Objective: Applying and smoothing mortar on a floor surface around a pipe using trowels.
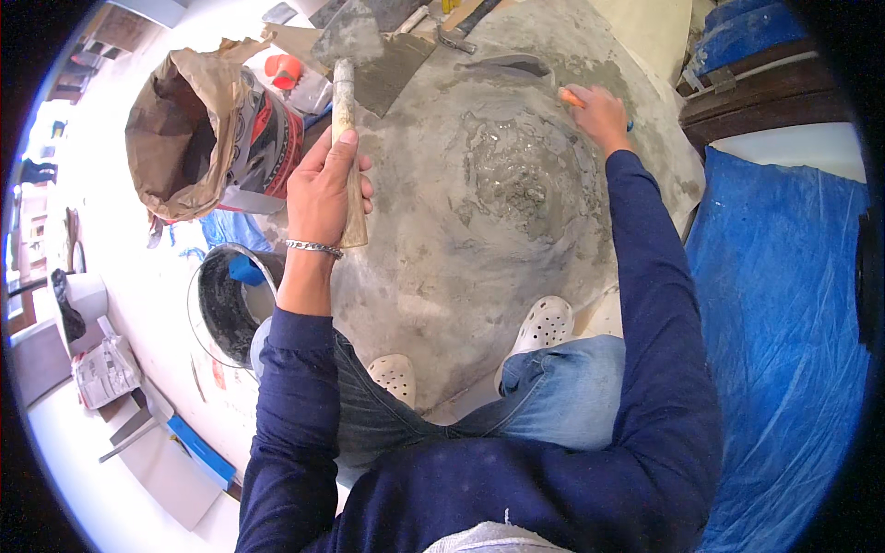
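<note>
My left hand (pixel 324 184) is closed around the worn wooden handle of a trowel (pixel 343 101), whose flat grey blade points away from me. My right hand (pixel 599 118) grips an orange-handled trowel (pixel 573 97) with a blue end. Its blade seems to be the grey-coated curved piece beyond the hand, though the joint is hard to make out. Left of and below the right hand, a wet, lumpy heap of grey mortar (pixel 525 175) is spread on a smeared mixing sheet (pixel 415 304).
An open paper sack (pixel 175 138) stands at left, above a black bucket (pixel 230 300) with a blue thing inside. A hammer (pixel 458 39) lies at the far edge. Blue sheeting (pixel 784 341) covers the right side. My white clogs (pixel 546 323) are at the sheet's near edge.
</note>
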`<state>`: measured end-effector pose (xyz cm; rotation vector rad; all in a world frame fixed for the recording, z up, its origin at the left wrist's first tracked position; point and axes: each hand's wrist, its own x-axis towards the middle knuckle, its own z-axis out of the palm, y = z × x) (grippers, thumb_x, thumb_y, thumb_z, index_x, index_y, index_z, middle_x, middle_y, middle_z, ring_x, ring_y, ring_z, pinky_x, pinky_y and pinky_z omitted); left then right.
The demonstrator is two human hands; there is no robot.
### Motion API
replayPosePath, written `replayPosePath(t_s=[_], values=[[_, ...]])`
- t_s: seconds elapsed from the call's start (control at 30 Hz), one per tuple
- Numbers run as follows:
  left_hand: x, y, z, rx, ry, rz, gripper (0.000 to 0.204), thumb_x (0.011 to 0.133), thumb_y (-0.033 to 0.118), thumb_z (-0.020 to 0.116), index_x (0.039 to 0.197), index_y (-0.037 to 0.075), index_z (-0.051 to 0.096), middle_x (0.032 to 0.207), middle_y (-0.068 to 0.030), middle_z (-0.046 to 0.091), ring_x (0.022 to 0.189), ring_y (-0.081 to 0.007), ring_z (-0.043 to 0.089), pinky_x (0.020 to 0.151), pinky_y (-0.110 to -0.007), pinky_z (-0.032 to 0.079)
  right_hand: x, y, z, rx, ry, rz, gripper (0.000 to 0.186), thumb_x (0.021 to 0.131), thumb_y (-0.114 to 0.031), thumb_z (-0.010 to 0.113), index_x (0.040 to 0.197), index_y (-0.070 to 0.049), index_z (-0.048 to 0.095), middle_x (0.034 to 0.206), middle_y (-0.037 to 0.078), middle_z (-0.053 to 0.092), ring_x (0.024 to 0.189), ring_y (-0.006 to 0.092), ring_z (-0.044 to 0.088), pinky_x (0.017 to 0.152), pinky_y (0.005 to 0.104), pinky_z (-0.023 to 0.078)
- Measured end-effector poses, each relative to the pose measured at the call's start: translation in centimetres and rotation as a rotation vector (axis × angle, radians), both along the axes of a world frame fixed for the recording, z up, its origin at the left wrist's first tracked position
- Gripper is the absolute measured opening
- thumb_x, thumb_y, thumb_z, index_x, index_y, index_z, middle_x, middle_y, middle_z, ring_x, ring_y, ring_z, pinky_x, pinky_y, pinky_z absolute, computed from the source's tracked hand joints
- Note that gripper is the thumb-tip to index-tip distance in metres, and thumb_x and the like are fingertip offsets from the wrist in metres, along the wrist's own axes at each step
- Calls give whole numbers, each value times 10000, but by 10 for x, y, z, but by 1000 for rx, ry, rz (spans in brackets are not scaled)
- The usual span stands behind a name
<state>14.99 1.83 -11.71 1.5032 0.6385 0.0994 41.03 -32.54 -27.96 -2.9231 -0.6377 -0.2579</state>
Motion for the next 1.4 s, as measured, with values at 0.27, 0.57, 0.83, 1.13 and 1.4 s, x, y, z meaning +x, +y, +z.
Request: replayPosePath(t_s=[0.27,0.57,0.83,1.13,1.4], values=[[3,-1,-6,-63,-9,39,436,954,348,632,1283,63,599,815,-29,604,554,-83,566,457,-233,468,-5,40,-21,-178,85,-17,367,839,-167,590,1163,-317,675,969,47,641,1002,270,617,830,436,459],[12,2,-16,-91,-7,8,454,961,357,608,1295,50,582,822,-36,603,562,-95,574,460,-242,478,-18,0,10,0,93,71,344,831,-165,586,1136,-285,690,944,62,655,987,284,620,828,448,471],[20,-4,-21,-141,22,-20,417,946,352,628,1254,70,617,795,-33,602,547,-100,566,451,-255,476,-47,-25,13,-114,220,-331,339,815,-216,585,1136,-280,674,912,127,693,906,344,659,729,479,509],[35,-8,-32,-226,-10,-77,487,957,376,606,1282,16,562,845,-66,627,581,-105,585,472,-250,493,-82,-65,24,-53,94,-247,337,814,-249,587,1140,-263,672,979,124,702,904,354,662,757,489,509],[49,-14,-36,-347,-49,-64,375,963,366,594,1084,12,584,838,-75,621,592,-118,579,484,-271,499,-134,-108,20,-156,355,-470,285,900,-346,541,1020,-125,675,966,180,690,924,408,635,772,503,491]])
